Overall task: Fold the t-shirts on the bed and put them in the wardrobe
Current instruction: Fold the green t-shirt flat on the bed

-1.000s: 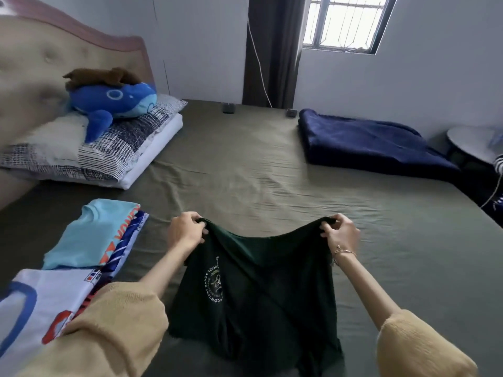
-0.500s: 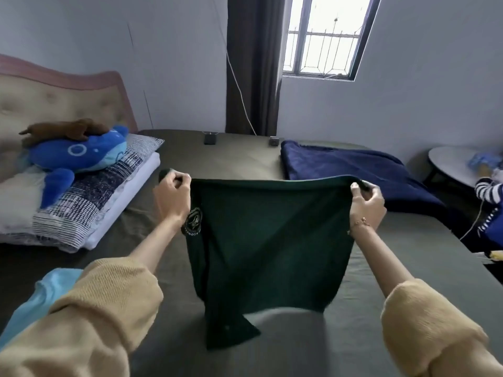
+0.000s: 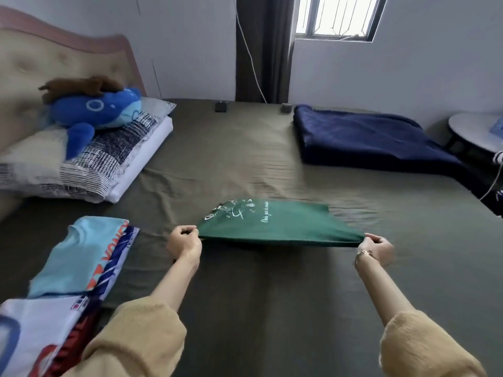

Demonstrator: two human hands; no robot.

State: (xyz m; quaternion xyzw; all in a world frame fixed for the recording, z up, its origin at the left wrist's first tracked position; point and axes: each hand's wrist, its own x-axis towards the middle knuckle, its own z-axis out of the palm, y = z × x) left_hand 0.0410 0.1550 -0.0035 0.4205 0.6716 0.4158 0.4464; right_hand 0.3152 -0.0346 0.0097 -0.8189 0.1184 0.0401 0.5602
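I see open bed [image 3: 245, 308] sheet along the near edge between my arms, and a wide bare stretch through the middle toward the far edge. The folded t-shirts [image 3: 79, 257] block the near-left corner, the pillows [image 3: 89, 170] the far-left, and the navy blanket [image 3: 367, 137] the far-right corner.

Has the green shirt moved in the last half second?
Yes. The green shirt, which hung upright in front of the blanket, is now flung out nearly flat, low over the bed.
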